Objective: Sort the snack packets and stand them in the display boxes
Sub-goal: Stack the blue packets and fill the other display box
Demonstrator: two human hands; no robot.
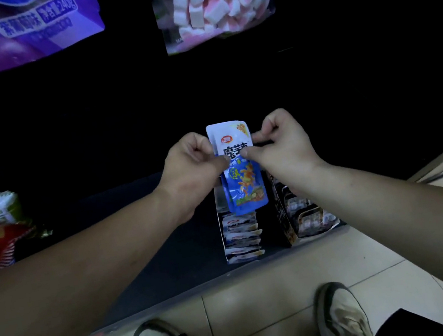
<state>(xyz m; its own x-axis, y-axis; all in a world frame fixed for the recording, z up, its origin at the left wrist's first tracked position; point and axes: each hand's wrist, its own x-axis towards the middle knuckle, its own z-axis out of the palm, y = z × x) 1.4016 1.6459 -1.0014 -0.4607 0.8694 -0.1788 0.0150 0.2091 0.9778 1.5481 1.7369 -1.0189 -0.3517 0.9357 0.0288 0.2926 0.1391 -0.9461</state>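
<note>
blue snack packets [239, 170] | left hand [194, 169] pinching them | right hand [281, 146] pinching them

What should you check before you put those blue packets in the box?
1. Both hands grip the blue packets: left hand and right hand pinch them: ok.
2. Packets upright: ok.
3. Held over the white display box: ok.
4. Same kind as the packets standing in that box: cannot tell, too dim.
5. Free room at the far end of the box: cannot tell, hidden by hands.
6. Dark display box beside it out of the way: ok.
</note>
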